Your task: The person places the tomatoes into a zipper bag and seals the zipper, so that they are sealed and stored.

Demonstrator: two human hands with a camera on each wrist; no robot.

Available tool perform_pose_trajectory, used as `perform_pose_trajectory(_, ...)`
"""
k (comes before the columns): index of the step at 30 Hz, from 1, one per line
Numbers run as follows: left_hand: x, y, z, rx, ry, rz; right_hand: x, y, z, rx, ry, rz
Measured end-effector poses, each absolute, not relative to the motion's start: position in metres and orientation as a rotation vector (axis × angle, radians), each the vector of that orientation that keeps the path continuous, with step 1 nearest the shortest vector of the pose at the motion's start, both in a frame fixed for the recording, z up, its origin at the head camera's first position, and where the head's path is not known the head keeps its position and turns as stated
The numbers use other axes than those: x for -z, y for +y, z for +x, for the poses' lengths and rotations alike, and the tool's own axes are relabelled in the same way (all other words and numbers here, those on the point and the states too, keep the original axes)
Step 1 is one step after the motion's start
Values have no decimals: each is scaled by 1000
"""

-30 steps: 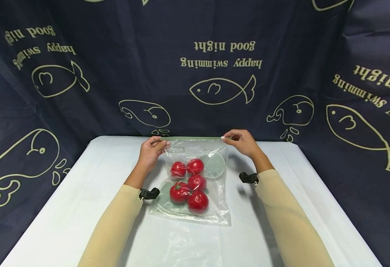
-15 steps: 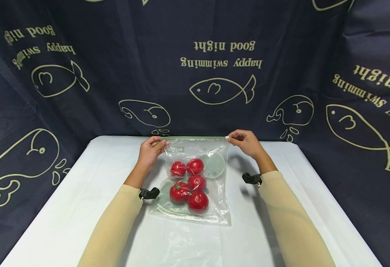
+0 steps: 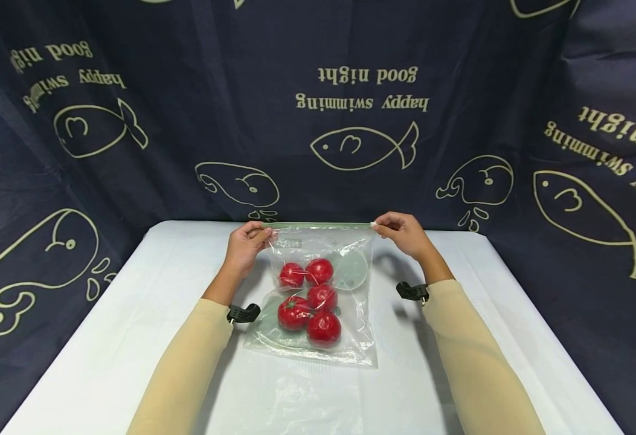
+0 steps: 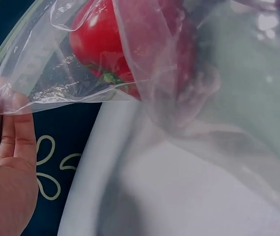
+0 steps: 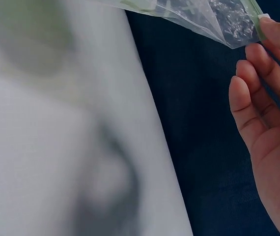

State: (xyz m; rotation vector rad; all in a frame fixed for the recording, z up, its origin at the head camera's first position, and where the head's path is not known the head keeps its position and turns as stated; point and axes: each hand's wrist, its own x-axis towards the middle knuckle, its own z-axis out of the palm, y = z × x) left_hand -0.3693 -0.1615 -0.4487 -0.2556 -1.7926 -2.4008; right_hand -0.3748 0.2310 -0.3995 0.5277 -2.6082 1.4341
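A clear zip bag (image 3: 353, 326) with a green zip strip along its top lies on the table, holding several red tomatoes (image 3: 323, 329). Green printed patches show on the plastic. My left hand (image 3: 244, 246) pinches the bag's top left corner between thumb and fingers. At the right end of the strip, my right hand (image 3: 401, 232) pinches a small white slider (image 3: 373, 225). In the right wrist view that slider (image 5: 264, 16) sits under the thumb at the bag's corner, the other fingers loosely bent below. The left wrist view shows a tomato (image 4: 103, 39) with its green stem through the plastic.
The bag rests on a white-covered table (image 3: 133, 326). Behind the far edge hangs a dark blue curtain (image 3: 274, 109) with fish and whale drawings. Black wrist-worn devices (image 3: 244, 313) sit on both wrists.
My right hand has slid a little to the right along the zip strip with the white slider, to the bag's right corner. The left hand and the tomatoes have stayed in place.
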Motion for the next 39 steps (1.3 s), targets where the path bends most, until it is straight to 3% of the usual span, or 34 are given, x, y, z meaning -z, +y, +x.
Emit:
perform_pose_trajectory(28, 446, -163, -378, 2347, -1883, -55, 427, 219, -393, -1869, -2385, 340)
perform_pose_trajectory(39, 444, -165, -381, 2332, -1957, 23, 426, 210, -396, -1780, -2384, 224)
